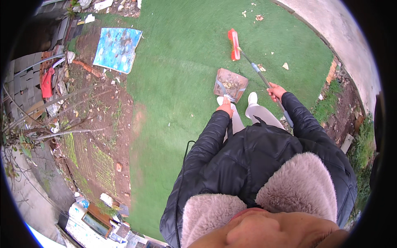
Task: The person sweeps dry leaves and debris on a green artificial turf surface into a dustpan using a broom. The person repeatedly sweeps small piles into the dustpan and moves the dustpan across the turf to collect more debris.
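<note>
My left hand (225,108) grips the handle of a dustpan (234,81), just in front of my feet. Soil and leaf scraps lie inside the pan; much of its handle is hidden by the hand. In my right hand (276,92) is the grey pole of a broom (263,78), which slants away from my right side. The red broom head (234,45), with orange-red bristles, is beyond the dustpan and apart from it. Pale scraps (285,66) lie on the green artificial turf (167,93) to the right of the broom head.
A blue patterned sheet (117,49) lies at the turf's left edge. Left of it are a soil bed (102,148) with seedlings, bare branches (71,131) and a red cloth (47,83). More dry scraps (259,17) lie farther out. A concrete strip (328,24) borders the right side.
</note>
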The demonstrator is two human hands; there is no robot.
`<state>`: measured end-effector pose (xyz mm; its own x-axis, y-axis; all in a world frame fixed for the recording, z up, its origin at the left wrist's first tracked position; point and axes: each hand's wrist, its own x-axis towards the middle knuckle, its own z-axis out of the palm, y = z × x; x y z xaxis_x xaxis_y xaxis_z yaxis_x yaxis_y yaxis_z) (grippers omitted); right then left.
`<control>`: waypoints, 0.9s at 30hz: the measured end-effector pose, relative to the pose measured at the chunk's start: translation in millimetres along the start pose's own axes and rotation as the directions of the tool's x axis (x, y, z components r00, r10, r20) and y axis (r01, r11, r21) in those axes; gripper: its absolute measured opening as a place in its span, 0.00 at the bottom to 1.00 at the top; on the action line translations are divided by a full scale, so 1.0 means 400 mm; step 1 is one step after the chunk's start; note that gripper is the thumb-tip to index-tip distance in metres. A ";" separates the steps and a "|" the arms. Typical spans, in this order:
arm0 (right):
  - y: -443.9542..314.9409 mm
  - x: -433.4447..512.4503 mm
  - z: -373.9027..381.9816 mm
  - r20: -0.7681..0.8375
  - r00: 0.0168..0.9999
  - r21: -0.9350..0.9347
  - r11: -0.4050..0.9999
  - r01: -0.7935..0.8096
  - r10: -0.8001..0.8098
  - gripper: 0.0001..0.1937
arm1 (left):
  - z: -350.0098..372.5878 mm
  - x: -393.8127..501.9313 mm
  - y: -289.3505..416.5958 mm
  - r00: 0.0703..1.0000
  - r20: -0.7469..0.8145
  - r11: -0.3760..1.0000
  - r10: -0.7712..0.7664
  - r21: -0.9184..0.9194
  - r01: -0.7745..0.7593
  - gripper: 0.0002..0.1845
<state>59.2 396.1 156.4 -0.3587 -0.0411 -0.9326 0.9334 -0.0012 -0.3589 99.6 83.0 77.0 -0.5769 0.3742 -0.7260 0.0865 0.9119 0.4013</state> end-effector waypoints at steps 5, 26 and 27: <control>-0.028 -0.072 -0.014 0.061 0.980 -0.276 0.940 0.201 -0.192 0.21 | 0.013 0.019 -0.031 0.998 0.027 0.999 0.053 0.011 -0.054 0.37; -0.117 -0.077 -0.388 0.201 0.958 -0.223 0.943 0.247 -0.204 0.07 | -0.095 -1.036 -0.616 0.220 -0.504 0.468 -0.836 -0.862 -0.196 0.18; -0.138 -0.076 -0.403 0.204 0.957 -0.210 0.946 0.247 -0.205 0.08 | -0.038 -1.047 -0.622 0.112 -0.478 0.477 -0.871 -0.878 -0.035 0.17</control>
<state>16.3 558.4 198.5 -0.5319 -0.2431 -0.8112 0.7914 0.1982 -0.5783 307.4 -302.9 289.7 -0.5279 -0.8334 -0.1637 -0.6515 0.2738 0.7075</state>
